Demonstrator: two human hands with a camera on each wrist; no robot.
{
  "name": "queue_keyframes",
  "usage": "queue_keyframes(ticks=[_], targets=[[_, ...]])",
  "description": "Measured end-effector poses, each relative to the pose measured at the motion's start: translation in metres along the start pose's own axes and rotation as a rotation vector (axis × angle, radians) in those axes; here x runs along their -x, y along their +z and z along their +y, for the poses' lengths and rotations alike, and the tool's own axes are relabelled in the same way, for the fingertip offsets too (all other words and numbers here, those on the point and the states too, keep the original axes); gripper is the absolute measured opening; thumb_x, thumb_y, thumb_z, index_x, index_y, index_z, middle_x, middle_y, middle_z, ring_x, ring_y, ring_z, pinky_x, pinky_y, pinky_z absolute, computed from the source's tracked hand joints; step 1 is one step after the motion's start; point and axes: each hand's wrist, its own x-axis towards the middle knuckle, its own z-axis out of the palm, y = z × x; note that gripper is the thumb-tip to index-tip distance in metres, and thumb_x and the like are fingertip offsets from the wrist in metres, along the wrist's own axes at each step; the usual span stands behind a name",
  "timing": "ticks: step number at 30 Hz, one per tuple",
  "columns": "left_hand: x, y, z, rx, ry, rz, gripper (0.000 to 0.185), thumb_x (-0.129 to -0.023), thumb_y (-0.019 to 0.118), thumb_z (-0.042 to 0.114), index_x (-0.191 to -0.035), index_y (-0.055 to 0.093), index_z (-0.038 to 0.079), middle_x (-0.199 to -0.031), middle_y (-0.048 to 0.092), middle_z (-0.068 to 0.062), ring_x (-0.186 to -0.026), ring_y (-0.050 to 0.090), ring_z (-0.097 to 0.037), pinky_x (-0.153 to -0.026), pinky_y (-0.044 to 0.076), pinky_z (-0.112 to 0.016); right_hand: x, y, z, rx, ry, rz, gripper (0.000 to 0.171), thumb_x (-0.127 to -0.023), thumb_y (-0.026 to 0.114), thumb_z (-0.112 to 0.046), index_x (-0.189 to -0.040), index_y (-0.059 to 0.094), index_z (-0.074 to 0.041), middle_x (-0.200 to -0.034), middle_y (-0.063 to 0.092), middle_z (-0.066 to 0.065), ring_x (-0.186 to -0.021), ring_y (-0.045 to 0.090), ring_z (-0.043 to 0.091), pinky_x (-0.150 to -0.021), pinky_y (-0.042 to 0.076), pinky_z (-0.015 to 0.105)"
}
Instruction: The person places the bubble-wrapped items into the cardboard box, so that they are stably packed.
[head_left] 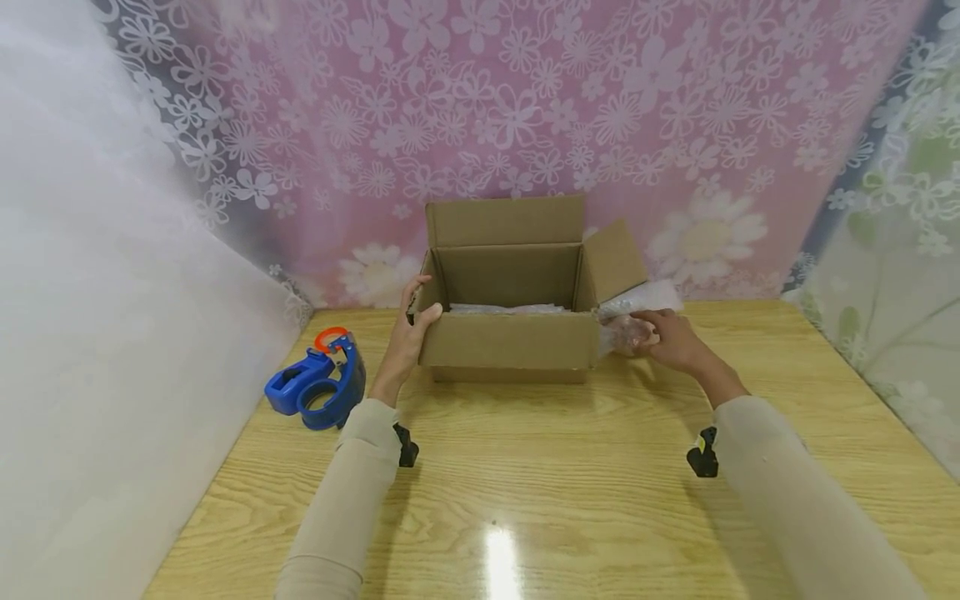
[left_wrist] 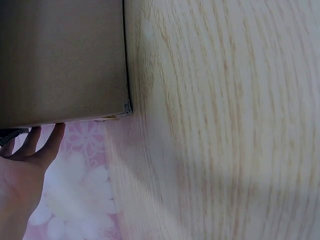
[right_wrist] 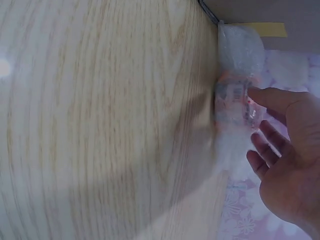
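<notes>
An open cardboard box (head_left: 510,346) stands on the wooden table (head_left: 525,467), its flaps up and pale packing visible inside. My left hand (head_left: 411,327) grips the box's front left corner, thumb on the front wall and fingers along the left side; in the left wrist view the fingers (left_wrist: 47,142) meet the box (left_wrist: 60,60) at its edge. Just right of the box, my right hand (head_left: 667,337) holds a bubble-wrapped bundle (head_left: 633,317) with something pink and white inside. In the right wrist view the thumb of the right hand (right_wrist: 282,150) touches the bundle (right_wrist: 235,95), which lies against the box corner.
A blue tape dispenser (head_left: 318,387) with an orange ring lies on the table left of the box. A white wall closes the left side; floral sheets hang behind and at the right. The table's near half is bare wood.
</notes>
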Motion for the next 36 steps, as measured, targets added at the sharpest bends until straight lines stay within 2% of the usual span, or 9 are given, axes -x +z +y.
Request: queue_keyframes(ticks=[4,8,14,17,20,23,27,30,36], targets=[[0.000,-0.001,0.001,0.001,-0.007,-0.008,0.066,-0.103,0.059,0.035,-0.161,0.031,0.024,-0.173,0.004,0.000,-0.150,0.024,-0.042,-0.116,0.023,-0.068,0.000,-0.001,-0.001,0.053,0.043,0.013,0.063,-0.097,0.071,-0.017,-0.148,0.045,0.010,-0.135,0.043,0.041,-0.120,0.037,0.064,-0.096,0.032,0.074],[-0.001,-0.002,-0.001,-0.006,-0.009,-0.012,0.066,-0.103,0.059,0.036,-0.161,0.030,0.025,-0.173,0.003,0.000,-0.151,0.023,-0.041,-0.116,0.024,-0.067,0.000,0.000,0.001,0.086,0.070,0.019,0.064,-0.095,0.072,-0.019,-0.146,0.046,0.011,-0.140,0.038,0.043,-0.126,0.031,0.067,-0.099,0.027,0.078],[-0.001,-0.001,-0.001,-0.002,-0.011,-0.020,0.067,-0.103,0.059,0.035,-0.162,0.029,0.025,-0.173,0.001,0.000,-0.152,0.022,-0.041,-0.116,0.024,-0.067,0.000,0.003,0.001,-0.055,0.024,-0.028,0.073,-0.094,0.075,-0.013,-0.145,0.036,0.020,-0.146,0.036,0.045,-0.134,0.033,0.064,-0.106,0.029,0.076],[-0.001,-0.001,-0.001,0.002,-0.005,-0.017,0.067,-0.103,0.059,0.035,-0.162,0.029,0.024,-0.173,0.002,0.000,-0.152,0.022,-0.040,-0.116,0.024,-0.067,0.000,0.004,0.002,-0.029,0.039,-0.029,0.077,-0.093,0.077,-0.018,-0.149,0.035,0.015,-0.145,0.040,0.042,-0.134,0.032,0.063,-0.106,0.027,0.075],[-0.002,-0.001,-0.001,0.001,0.004,-0.014,0.067,-0.103,0.059,0.034,-0.162,0.029,0.022,-0.173,0.004,0.000,-0.152,0.021,-0.040,-0.117,0.023,-0.067,0.000,0.002,0.002,0.048,0.069,-0.032,0.079,-0.092,0.078,-0.027,-0.152,0.038,0.006,-0.141,0.041,0.039,-0.130,0.030,0.063,-0.098,0.024,0.076],[-0.003,-0.002,-0.002,0.006,0.009,-0.014,0.067,-0.103,0.059,0.034,-0.161,0.029,0.022,-0.173,0.005,0.000,-0.151,0.022,-0.040,-0.117,0.023,-0.066,0.000,0.001,0.002,0.068,0.064,-0.048,0.077,-0.091,0.079,-0.031,-0.151,0.041,0.001,-0.141,0.040,0.038,-0.130,0.030,0.063,-0.095,0.024,0.076],[-0.003,-0.002,-0.005,0.015,0.003,-0.015,0.066,-0.103,0.059,0.035,-0.161,0.030,0.023,-0.173,0.004,0.001,-0.151,0.023,-0.040,-0.116,0.024,-0.066,0.001,0.004,0.006,-0.067,0.002,-0.083,0.076,-0.094,0.077,-0.023,-0.153,0.039,0.006,-0.152,0.036,0.039,-0.138,0.031,0.062,-0.106,0.029,0.076],[-0.007,-0.003,-0.015,0.017,0.002,-0.010,0.065,-0.103,0.059,0.036,-0.161,0.031,0.028,-0.173,0.004,0.004,-0.151,0.022,-0.039,-0.116,0.023,-0.067,0.002,0.008,0.012,-0.175,-0.009,-0.101,0.077,-0.096,0.077,-0.019,-0.153,0.036,0.012,-0.153,0.037,0.039,-0.138,0.038,0.059,-0.105,0.038,0.071],[-0.015,-0.002,-0.032,-0.003,0.026,0.028,0.061,-0.102,0.058,0.042,-0.158,0.033,0.038,-0.171,0.007,0.011,-0.141,0.034,-0.039,-0.113,0.028,-0.065,0.007,0.011,0.022,-0.213,0.032,-0.108,0.081,-0.096,0.077,-0.033,-0.155,0.038,0.005,-0.149,0.043,0.033,-0.131,0.046,0.051,-0.100,0.043,0.066]])
